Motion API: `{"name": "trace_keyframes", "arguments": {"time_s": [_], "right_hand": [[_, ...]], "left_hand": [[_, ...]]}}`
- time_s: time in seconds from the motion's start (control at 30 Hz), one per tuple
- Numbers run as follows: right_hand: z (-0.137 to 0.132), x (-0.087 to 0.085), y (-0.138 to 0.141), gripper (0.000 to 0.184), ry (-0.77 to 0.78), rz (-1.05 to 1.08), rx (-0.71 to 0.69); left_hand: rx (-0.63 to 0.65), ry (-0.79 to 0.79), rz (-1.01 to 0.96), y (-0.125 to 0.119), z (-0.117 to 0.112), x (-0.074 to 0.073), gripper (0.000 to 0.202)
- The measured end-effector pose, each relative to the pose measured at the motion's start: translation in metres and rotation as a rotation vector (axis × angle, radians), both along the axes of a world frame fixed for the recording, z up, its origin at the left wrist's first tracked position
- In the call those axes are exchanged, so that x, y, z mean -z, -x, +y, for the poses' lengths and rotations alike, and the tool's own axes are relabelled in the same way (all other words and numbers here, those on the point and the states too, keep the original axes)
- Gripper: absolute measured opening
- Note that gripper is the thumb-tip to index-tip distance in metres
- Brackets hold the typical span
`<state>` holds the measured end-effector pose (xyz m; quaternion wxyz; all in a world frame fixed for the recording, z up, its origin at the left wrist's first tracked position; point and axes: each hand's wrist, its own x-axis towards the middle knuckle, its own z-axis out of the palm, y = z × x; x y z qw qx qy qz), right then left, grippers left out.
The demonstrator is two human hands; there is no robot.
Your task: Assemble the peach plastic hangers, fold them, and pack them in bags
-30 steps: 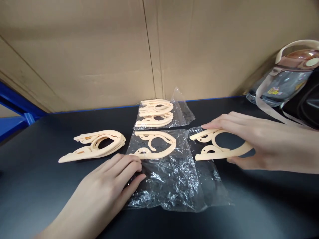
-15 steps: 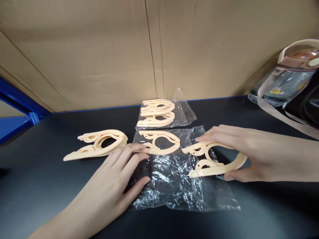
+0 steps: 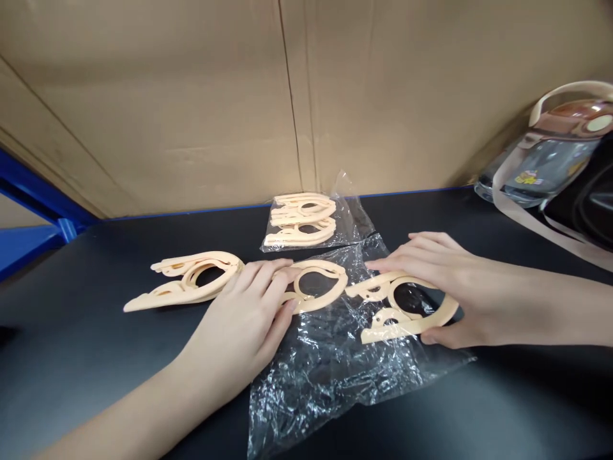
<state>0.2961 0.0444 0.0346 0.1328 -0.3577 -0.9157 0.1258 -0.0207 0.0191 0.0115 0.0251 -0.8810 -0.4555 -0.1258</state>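
My right hand grips a peach plastic folding hanger between fingers and thumb, holding it over a crumpled clear plastic bag. My left hand lies with its fingers on a second peach hanger that rests at the bag's top edge. Left of that hand sits a loose stack of the same hangers on the black table. Behind, a sealed clear bag of hangers lies near the cardboard wall.
A cardboard wall closes off the back of the table. At the far right stands a clear water bottle with a beige strap, next to a dark object. A blue metal frame runs along the left.
My left hand slid forward from the bag's edge onto the hanger in the middle. My right hand brought its hanger left and nearer, over the bag. The bag shifted and crumpled.
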Motion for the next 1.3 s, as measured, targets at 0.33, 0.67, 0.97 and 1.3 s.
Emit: {"name": "trace_keyframes", "arguments": {"time_s": [0.33,0.67,0.97,1.3], "right_hand": [[-0.004,0.007,0.02,0.085,0.229,-0.07,-0.084],[-0.005,-0.002,-0.001,0.086,0.109,-0.146,0.065],[-0.012,0.011,0.025,0.08,0.125,-0.041,0.021],[-0.018,0.002,0.02,0.066,0.355,0.012,0.077]], "left_hand": [[0.038,0.034,-0.04,0.006,0.003,0.013,0.039],[0.181,0.218,-0.071,0.012,-0.011,0.009,0.085],[0.176,0.152,-0.001,0.009,-0.016,0.013,0.1],[0.207,0.183,-0.003,0.011,-0.015,0.012,0.1]]}}
